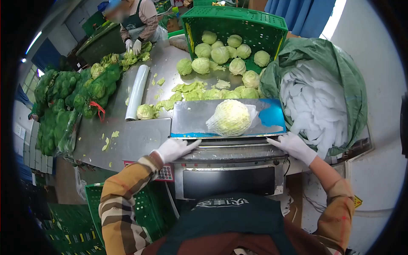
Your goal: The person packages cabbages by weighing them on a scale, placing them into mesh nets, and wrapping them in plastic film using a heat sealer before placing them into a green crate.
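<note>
A round pale green cabbage [233,117] in a white foam net sits on the metal plate [191,117] of a wrapping machine. Just below that plate lies a roll of clear plastic film [229,151]. My left hand [176,149], in a white glove, is closed at the left end of the film's front edge. At the right end, my right hand [295,147], also gloved, is closed with its index finger stretched along the edge. The grip of both fingertips on the thin film is partly hidden.
Behind the plate, a tipped green crate [233,19] spills several cabbages. A green sack [352,85] of white foam nets stands right. A film roll [137,92], loose leaves and net bags of cabbages [55,91] lie left. A co-worker [142,21] handles leaves at the back.
</note>
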Demonstrator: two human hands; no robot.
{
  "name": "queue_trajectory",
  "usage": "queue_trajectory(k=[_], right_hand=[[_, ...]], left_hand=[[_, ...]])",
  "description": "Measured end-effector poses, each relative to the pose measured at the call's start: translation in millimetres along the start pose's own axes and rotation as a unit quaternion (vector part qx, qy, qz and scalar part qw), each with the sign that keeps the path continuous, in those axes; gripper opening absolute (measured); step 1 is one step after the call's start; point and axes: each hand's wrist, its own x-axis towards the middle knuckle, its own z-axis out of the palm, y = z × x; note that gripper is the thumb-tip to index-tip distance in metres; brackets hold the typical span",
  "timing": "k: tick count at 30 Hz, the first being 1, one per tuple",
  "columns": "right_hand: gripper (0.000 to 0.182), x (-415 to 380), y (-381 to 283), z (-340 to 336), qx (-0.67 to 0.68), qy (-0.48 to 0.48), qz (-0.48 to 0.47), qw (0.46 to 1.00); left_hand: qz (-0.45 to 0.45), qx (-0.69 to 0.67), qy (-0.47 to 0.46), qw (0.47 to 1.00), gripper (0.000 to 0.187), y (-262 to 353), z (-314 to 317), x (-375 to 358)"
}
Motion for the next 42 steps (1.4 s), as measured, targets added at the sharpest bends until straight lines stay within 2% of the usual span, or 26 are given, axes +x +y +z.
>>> queue_trajectory(k=[3,4,5,7,9,10,13,14,16,17,19,20,22,24,25,26,28,29,30,31,33,35,37,38,40,42], right_hand=[[0.044,14.7,-6.4,17.2,0.030,-0.015,0.004,0.999],[0.030,14.9,-7.4,20.2,0.070,0.061,0.013,0.996],[0.030,11.0,-13.1,25.4,0.067,0.060,0.011,0.996],[0.020,-1.5,-30.7,35.2,0.166,0.135,0.157,0.964],[0.018,-6.1,-47.8,35.7,0.278,0.221,0.215,0.910],[0.019,-13.2,-54.1,35.6,0.314,0.212,0.239,0.894],[0.022,-33.6,-73.6,5.8,0.408,0.207,0.279,0.844],[0.023,-39.6,-75.2,-10.5,0.465,0.210,0.295,0.808],[0.022,-45.0,-74.0,-99.3,0.575,0.022,0.427,0.698],[0.021,-53.3,-69.5,-122.8,0.593,0.050,0.445,0.669],[0.022,-62.5,-59.2,-154.4,0.619,0.155,0.445,0.628],[0.024,-54.3,-51.4,-163.9,0.619,0.204,0.432,0.623],[0.027,-19.2,-28.9,-158.5,0.623,0.312,0.419,0.583],[0.029,36.5,0.5,-119.8,0.646,0.413,0.363,0.530],[0.032,64.1,15.3,-103.8,0.666,0.449,0.307,0.510],[0.040,87.5,31.2,-86.3,0.648,0.403,0.311,0.567],[0.071,116.2,49.3,-39.2,0.588,0.281,0.272,0.708],[0.090,127.4,56.8,-14.9,0.541,0.204,0.228,0.784],[0.102,132.5,58.8,2.6,0.591,0.114,0.203,0.773],[0.115,133.9,56.1,16.6,0.634,0.023,0.176,0.753],[0.122,143.4,36.3,29.3,0.612,-0.007,0.131,0.780],[0.114,148.5,27.4,26.4,0.613,0.019,0.106,0.783],[0.096,148.4,21.0,26.4,0.743,0.041,0.169,0.647],[0.096,146.2,17.2,25.6,0.745,0.039,0.169,0.644],[0.068,138.7,12.9,23.1,0.788,0.049,0.209,0.577],[0.056,123.6,-4.4,13.4,0.824,0.055,0.215,0.521]], left_hand=[[-0.010,-0.007,-0.003,1.000,0.057,3.3,10.1,20.0],[-0.018,0.014,0.043,0.999,0.057,2.5,22.3,22.0],[-0.025,0.035,0.087,0.995,0.056,3.6,29.5,22.1],[-0.048,0.021,0.106,0.993,0.048,10.7,27.6,16.4],[-0.109,-0.150,0.231,0.955,0.037,25.3,29.1,4.7],[-0.168,-0.228,0.199,0.938,0.029,37.1,24.0,-5.4],[-0.193,-0.335,0.190,0.903,0.028,62.5,5.4,-33.2],[-0.192,-0.370,0.213,0.884,0.028,73.1,-13.7,-42.1],[-0.195,-0.435,0.253,0.842,0.027,87.2,-62.8,-55.3],[-0.200,-0.464,0.271,0.820,0.026,92.9,-87.5,-60.4],[-0.231,-0.587,0.351,0.692,0.025,100.1,-128.3,-61.7],[-0.197,-0.573,0.369,0.705,0.029,96.6,-149.7,-56.1],[-0.253,-0.634,0.409,0.606,0.031,82.1,-152.1,-8.9],[-0.212,-0.562,0.519,0.609,0.031,37.3,-127.9,51.0],[-0.201,-0.543,0.499,0.645,0.036,11.7,-118.4,76.6],[-0.189,-0.523,0.480,0.678,0.041,-10.3,-103.9,98.6],[-0.219,-0.501,0.322,0.773,0.066,-42.7,-40.9,138.3],[-0.188,-0.643,0.147,0.728,0.097,-33.3,-51.2,134.7],[-0.128,-0.592,0.117,0.787,0.114,-48.9,3.5,145.2],[-0.075,-0.609,0.101,0.783,0.127,-36.0,5.6,133.9],[-0.068,-0.558,0.151,0.813,0.131,-11.8,2.1,128.2],[-0.106,-0.582,0.163,0.790,0.127,-4.3,-11.6,127.1],[-0.145,-0.605,0.169,0.764,0.124,6.3,-15.0,123.8],[-0.154,-0.604,0.188,0.759,0.119,11.6,-14.8,122.2],[-0.180,-0.612,0.209,0.741,0.100,27.4,-17.7,120.4],[-0.196,-0.642,0.162,0.723,0.091,41.1,-48.2,106.9]])
